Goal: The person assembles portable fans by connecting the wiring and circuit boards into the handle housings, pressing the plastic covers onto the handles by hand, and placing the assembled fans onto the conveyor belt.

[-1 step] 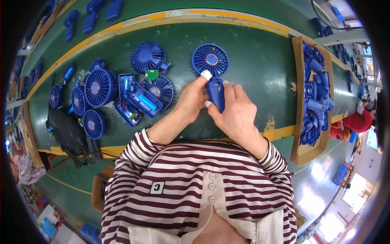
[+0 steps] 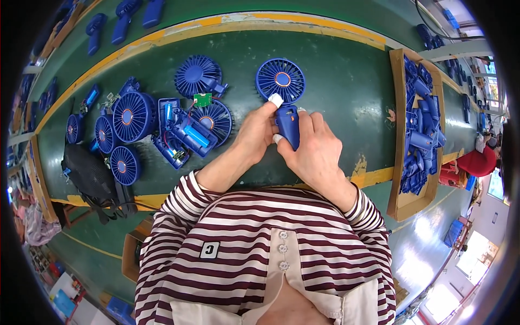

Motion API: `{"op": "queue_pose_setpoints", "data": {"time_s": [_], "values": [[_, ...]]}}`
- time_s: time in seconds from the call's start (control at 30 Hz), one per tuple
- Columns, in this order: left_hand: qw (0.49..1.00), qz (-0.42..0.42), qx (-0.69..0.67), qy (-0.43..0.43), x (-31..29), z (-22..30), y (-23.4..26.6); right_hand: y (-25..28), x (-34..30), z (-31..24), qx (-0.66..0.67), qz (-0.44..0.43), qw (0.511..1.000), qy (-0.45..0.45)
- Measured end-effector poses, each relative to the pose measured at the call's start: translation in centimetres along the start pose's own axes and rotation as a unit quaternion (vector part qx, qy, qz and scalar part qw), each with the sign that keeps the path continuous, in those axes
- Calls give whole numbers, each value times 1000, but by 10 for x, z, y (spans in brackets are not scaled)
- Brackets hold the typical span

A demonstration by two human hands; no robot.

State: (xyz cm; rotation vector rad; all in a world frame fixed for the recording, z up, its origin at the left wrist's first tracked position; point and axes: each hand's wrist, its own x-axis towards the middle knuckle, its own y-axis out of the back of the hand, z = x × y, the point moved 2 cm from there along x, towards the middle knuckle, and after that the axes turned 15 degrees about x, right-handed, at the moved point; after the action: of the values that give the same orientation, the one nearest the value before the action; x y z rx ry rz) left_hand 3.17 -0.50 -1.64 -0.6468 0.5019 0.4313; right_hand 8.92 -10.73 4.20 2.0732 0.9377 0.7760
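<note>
A blue handheld fan (image 2: pixel 287 125) is held between my two hands, its round grille (image 2: pixel 281 80) pointing away from me and its handle toward my body. My left hand (image 2: pixel 257 130) grips the neck and left side of the handle, the white-covered thumb lying where handle and grille meet. My right hand (image 2: pixel 316 145) closes on the handle's right side and lower end, with its thumb, also white-tipped, across the bottom. Left of my hands lies an opened fan handle (image 2: pixel 194 136) showing a light-blue battery, with a small green circuit board (image 2: pixel 202 99) wired beside it.
More blue fans (image 2: pixel 132 116) crowd the left of the green table (image 2: pixel 341 76), one (image 2: pixel 197 76) lying farther back. A black bag (image 2: pixel 89 170) sits at the left edge. On the right stands a cardboard tray (image 2: pixel 401 200) full of blue handle parts (image 2: pixel 421 140).
</note>
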Motion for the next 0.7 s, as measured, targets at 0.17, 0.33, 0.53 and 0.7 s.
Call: {"op": "queue_pose_setpoints", "data": {"time_s": [0.17,0.33,0.53,0.7], "values": [[996,11,83,-18,4,-5,0,-2,-2,0,-6,-14,1000,-13],[997,18,72,-35,2,-4,-1,-6,-4,1,-21,-3,1000,-8],[995,12,91,-38,-1,-1,-4,-7,-6,1,-28,-5,1000,-5],[994,16,97,-38,0,-3,-4,-8,-8,3,-31,-14,999,1]]}}
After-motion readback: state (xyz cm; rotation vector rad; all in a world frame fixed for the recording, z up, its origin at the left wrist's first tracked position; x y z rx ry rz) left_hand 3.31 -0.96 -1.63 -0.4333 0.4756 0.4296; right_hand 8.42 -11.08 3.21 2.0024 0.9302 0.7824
